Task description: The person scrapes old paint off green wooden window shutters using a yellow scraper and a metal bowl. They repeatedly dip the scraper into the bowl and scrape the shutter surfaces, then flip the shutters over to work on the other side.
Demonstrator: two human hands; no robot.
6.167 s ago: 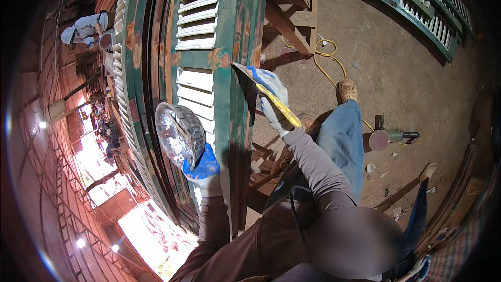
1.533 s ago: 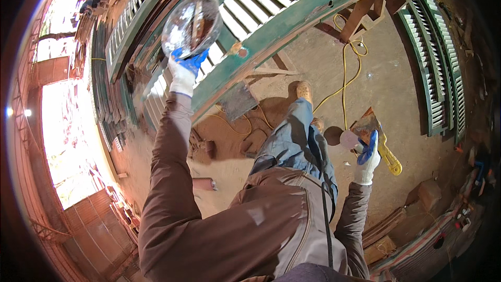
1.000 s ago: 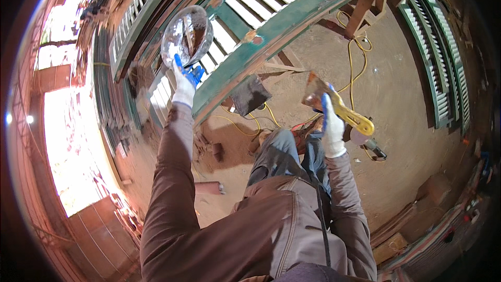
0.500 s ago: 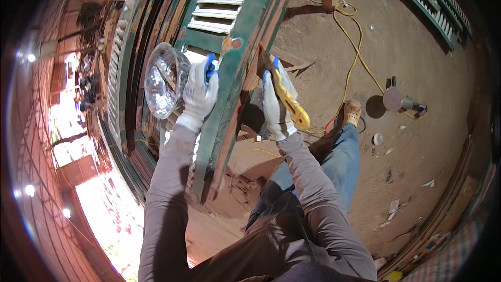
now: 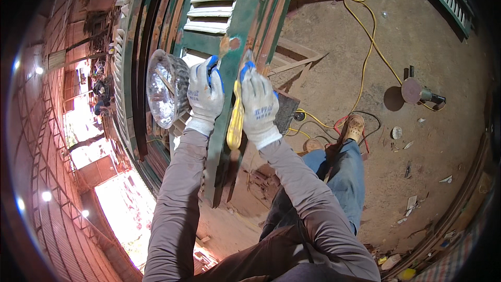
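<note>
My left hand (image 5: 205, 94), in a white glove with blue-coated fingers, is closed at the side of a clear plastic-looking bowl (image 5: 163, 89). The bowl is tilted and has a thin stick inside; the grip on it is partly hidden. My gloved right hand (image 5: 259, 102) is closed round a putty knife. Its yellow handle (image 5: 236, 122) points back toward me, and the metal blade (image 5: 248, 56) touches or nearly touches the edge of the green wooden shutter (image 5: 229, 86). White slats (image 5: 214, 2) fill the shutter's upper panel, and a brownish patch marks its frame.
More shutters (image 5: 136, 68) stand stacked on the left. On the floor at right are a disc-shaped power tool (image 5: 412, 91), a yellow cord (image 5: 365, 73) and scattered scraps. A wooden trestle (image 5: 300, 60) stands behind the shutter. Another slatted shutter (image 5: 443, 0) lies far right.
My right hand has turned over and moved left with the putty knife, bringing its blade to the shutter's edge. The left hand and bowl have shifted slightly right. My view has shifted too.
</note>
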